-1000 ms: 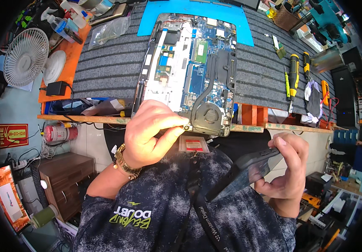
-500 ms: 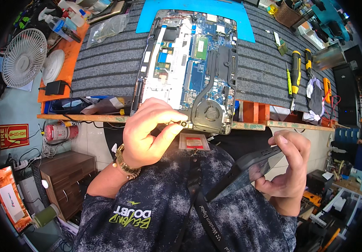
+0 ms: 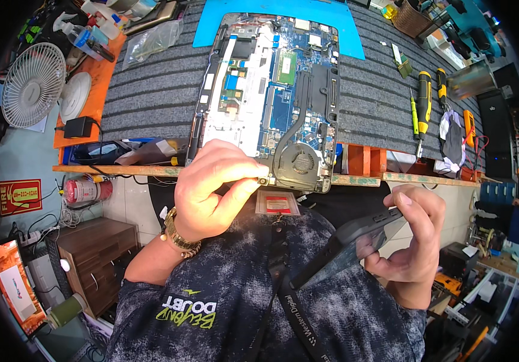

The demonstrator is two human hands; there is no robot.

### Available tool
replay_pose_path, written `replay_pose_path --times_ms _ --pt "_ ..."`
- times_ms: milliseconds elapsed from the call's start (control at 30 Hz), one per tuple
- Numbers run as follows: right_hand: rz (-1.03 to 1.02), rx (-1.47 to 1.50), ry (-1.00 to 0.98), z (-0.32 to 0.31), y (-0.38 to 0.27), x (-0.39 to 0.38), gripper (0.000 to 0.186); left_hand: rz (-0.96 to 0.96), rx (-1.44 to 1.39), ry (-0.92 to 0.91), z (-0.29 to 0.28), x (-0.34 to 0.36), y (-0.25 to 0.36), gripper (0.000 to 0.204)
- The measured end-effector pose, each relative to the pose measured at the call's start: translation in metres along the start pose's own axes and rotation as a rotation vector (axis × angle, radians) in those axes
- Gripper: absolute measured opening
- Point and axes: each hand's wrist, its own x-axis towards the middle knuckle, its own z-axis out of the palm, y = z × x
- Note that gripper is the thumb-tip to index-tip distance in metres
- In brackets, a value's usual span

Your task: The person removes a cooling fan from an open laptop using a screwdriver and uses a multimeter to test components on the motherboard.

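Observation:
An opened-up laptop base [image 3: 301,111] lies with its insides bare: blue circuit board, green memory module [image 3: 285,67], black cooling fan [image 3: 303,164] and white metal frame. Its near edge juts over the bench edge toward me. My left hand [image 3: 211,193] is closed in a pinch at that near edge, left of the fan, thumb below and forefinger above. Whether a small part sits between the fingertips is hidden. In my right hand [image 3: 416,241], a smartphone [image 3: 332,253] in a black case is held tilted in front of my chest, right of the laptop, gripped by its upper end.
Under the laptop's far end is a blue mat [image 3: 356,36], laid on the grey ribbed bench cover [image 3: 151,90]. Yellow-black screwdrivers [image 3: 424,102] and a multimeter [image 3: 469,127] lie at the right. A white fan [image 3: 33,84] stands left; a plastic bag [image 3: 154,45] lies far left.
Both hands keep their holds and have barely moved. The phone has shifted very slightly left. The view has shifted a little.

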Motion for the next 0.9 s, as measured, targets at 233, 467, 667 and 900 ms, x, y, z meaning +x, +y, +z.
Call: replay_pose_path --times_ms 233,467,667,900 --pt "0.004 -0.011 -0.003 0.0000 0.0018 0.0006 0.095 0.031 0.014 0.011 -0.0004 0.0015 -0.0008 0.019" --pt "0.012 -0.010 0.006 0.0011 0.0026 0.0009 0.095 -0.004 0.025 0.033 -0.0007 0.0022 0.0010 0.020" --pt "0.001 -0.006 -0.009 0.0023 0.0028 0.0019 0.095 -0.012 0.028 0.036 -0.0002 0.0014 0.0013 0.020" --pt "-0.018 -0.014 -0.017 0.0021 0.0041 0.0019 0.095 -0.016 0.039 0.030 -0.0008 0.0019 0.0022 0.021"
